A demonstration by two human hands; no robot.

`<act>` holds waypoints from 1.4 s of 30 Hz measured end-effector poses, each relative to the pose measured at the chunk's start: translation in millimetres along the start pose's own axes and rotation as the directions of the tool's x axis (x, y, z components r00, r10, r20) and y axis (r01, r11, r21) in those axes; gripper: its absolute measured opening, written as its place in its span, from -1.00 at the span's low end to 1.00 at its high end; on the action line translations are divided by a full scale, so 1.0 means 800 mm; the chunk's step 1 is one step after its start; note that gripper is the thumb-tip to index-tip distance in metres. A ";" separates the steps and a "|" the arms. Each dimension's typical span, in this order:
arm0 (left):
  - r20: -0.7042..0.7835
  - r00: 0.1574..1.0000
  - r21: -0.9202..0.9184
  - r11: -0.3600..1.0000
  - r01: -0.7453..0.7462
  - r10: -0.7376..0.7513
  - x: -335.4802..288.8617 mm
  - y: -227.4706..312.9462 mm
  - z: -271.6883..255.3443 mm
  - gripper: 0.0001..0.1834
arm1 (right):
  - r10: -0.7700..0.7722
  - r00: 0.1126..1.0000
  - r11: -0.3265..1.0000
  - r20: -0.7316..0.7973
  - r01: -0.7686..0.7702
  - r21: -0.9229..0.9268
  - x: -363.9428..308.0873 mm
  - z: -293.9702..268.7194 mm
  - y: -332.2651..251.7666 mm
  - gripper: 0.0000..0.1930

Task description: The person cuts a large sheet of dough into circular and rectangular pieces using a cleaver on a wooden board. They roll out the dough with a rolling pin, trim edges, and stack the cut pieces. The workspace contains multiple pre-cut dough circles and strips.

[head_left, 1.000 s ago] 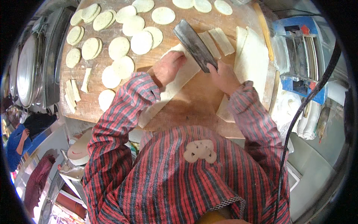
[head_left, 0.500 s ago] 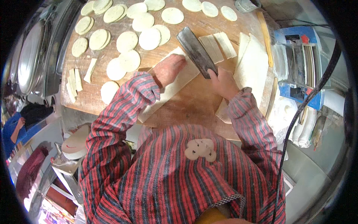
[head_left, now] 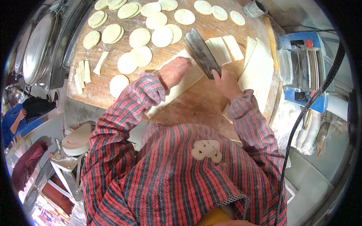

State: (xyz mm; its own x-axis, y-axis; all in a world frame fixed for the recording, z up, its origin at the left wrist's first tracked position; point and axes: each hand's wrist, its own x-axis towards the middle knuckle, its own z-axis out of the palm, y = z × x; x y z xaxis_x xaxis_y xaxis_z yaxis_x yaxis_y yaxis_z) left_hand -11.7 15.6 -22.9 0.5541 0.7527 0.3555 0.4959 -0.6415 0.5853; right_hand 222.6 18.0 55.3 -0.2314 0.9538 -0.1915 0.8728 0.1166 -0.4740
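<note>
Blade point(head_left: 202, 54) aslant lengthwise (far end leftward)

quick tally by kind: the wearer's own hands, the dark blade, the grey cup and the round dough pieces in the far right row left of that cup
Own hands: 2 (left hand, right hand)
Dark blade: 1
Grey cup: 1
Round dough pieces, far right row: 3
Total: 7

A blue-framed machine point(head_left: 299, 38) and black cable point(head_left: 317, 94) show at right, metal pans point(head_left: 39, 49) and apparently a maroon cloth point(head_left: 29, 165) at left.
</note>
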 end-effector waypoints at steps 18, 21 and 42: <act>-0.045 0.996 -0.010 0.997 0.076 -0.077 -0.036 0.004 0.000 -0.63 | -0.053 0.991 0.997 0.127 0.044 0.068 -0.039 0.004 -0.026 -0.62; 0.049 0.962 -0.124 0.954 0.271 -0.267 -0.038 0.002 0.005 -0.64 | -0.028 0.978 0.998 0.208 0.038 -0.043 -0.044 0.010 -0.032 -0.63; 0.063 0.973 -0.080 0.971 0.227 -0.223 -0.071 0.015 -0.017 -0.66 | -0.066 0.997 0.998 0.051 0.065 0.013 -0.029 0.060 -0.072 -0.62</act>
State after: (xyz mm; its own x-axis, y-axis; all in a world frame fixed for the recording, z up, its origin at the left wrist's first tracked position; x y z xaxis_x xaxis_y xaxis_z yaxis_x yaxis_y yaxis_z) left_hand -46.1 -32.8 -25.8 0.4710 0.8657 0.1695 0.5535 -0.4397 0.7073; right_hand 157.3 -24.2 46.0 -0.3099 0.9288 -0.2031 0.8500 0.1750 -0.4969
